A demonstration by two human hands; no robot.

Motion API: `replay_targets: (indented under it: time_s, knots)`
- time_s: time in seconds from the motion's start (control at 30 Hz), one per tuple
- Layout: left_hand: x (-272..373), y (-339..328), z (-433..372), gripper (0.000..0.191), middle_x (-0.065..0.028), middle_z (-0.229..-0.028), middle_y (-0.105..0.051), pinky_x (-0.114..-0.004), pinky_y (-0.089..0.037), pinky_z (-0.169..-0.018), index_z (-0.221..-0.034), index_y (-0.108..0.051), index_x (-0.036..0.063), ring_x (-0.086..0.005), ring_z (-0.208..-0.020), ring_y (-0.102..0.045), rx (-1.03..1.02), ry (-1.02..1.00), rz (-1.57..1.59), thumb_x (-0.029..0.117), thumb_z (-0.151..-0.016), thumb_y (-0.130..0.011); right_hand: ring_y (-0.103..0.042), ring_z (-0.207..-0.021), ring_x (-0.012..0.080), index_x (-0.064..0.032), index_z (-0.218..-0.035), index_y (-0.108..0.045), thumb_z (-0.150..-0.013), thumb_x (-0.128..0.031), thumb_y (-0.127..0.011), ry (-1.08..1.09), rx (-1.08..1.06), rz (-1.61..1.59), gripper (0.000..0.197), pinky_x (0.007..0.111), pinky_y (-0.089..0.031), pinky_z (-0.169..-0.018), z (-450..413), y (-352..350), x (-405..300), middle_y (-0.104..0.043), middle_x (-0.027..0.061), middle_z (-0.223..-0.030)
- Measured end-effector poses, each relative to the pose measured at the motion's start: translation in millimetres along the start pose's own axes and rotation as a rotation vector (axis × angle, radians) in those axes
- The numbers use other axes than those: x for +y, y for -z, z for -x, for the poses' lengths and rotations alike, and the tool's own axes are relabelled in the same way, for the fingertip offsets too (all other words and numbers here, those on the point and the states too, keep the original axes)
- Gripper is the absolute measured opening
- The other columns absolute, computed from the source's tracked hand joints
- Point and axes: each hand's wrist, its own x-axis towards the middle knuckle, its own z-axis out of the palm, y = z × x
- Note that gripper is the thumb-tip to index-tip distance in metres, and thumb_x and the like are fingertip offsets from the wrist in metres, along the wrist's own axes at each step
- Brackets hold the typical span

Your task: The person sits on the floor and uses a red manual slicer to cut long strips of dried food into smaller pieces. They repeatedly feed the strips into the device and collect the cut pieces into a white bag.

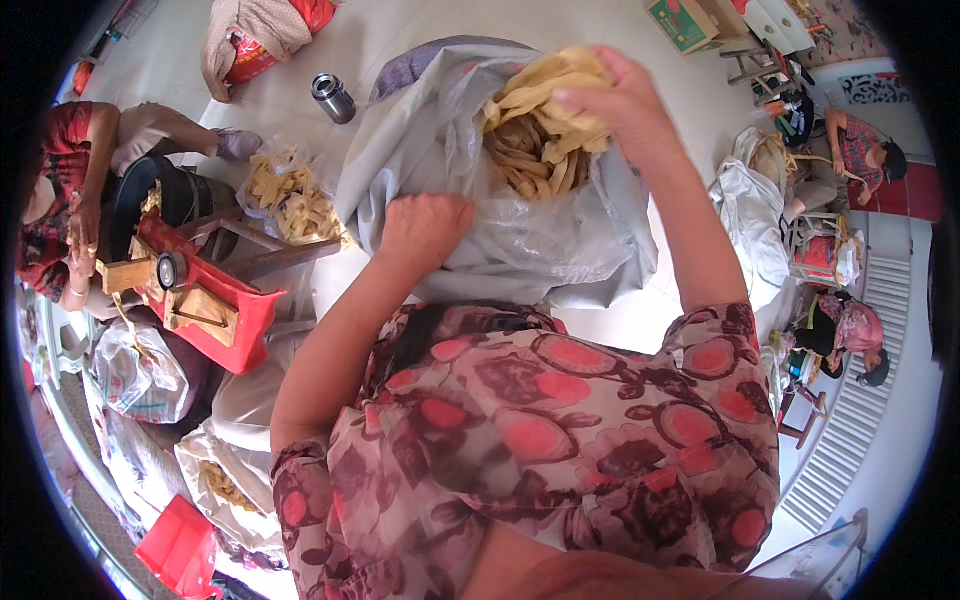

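A large grey-white sack [405, 127] with a clear plastic liner [555, 240] stands wide open in front of me. Inside it lie long, flat yellow-brown strips [525, 154] that look like dried plant material. At the upper right of the opening, my right hand [619, 97] grips a bundle of paler yellow strips [555, 79], thumb on top. My left hand [427, 231] is a fist on the near left side of the sack, closed on a fold of its edge.
To the left are a bench with red cloth [259, 322], a black bucket [202, 191], a bag of yellow pieces [292, 195] and a seated co-worker [82, 172]. A steel flask [334, 97] stands beyond the sack. Two people sit far right, near a white sack [742, 217].
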Motion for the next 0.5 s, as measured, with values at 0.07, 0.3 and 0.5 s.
replay_targets:
  time_s: [0.07, 0.3, 0.5]
  knots:
    - [1.2, -0.2, 4.1, 0.029, -0.0169, -0.063, -0.061, -0.044, -0.050, -0.058, -0.068, -0.062, 0.0076, -0.0340, -0.060, -0.062, -0.018, 0.001, 0.020, 0.029, -0.085, -0.054, -0.061, -0.087, 0.0144, 0.0001, -0.111, -0.056, -0.072, -0.009, -0.069, 0.144, 0.066, -0.118, 0.042, 0.027, -0.048, -0.079, 14.4, 5.8, -29.6, -0.063, 0.0062, -0.100]
    - [-6.6, 30.0, 1.2, 0.038, -0.0064, -0.092, -0.061, -0.031, -0.047, -0.074, -0.106, -0.058, 0.0071, -0.0192, -0.081, -0.059, 0.047, 0.247, 1.080, 0.010, -0.072, -0.075, -0.064, -0.088, 0.0239, -0.0048, -0.131, -0.045, -0.075, -0.013, -0.066, 0.718, -0.027, -0.593, 0.061, 0.032, -0.055, -0.074, 52.7, 8.5, -106.6, -0.060, 0.0168, -0.113]
    - [3.1, 147.7, -13.5, 0.126, -0.0138, -0.137, -0.029, -0.041, -0.036, -0.097, -0.140, -0.016, 0.0048, -0.0252, -0.120, -0.039, 1.142, -0.231, 0.872, 0.044, -0.044, -0.089, -0.062, -0.075, 0.0117, 0.0024, -0.109, -0.057, -0.077, -0.004, -0.066, 0.581, -0.225, -0.154, 0.034, 0.022, -0.050, -0.059, 39.7, -26.7, -109.3, -0.064, 0.0102, -0.093]
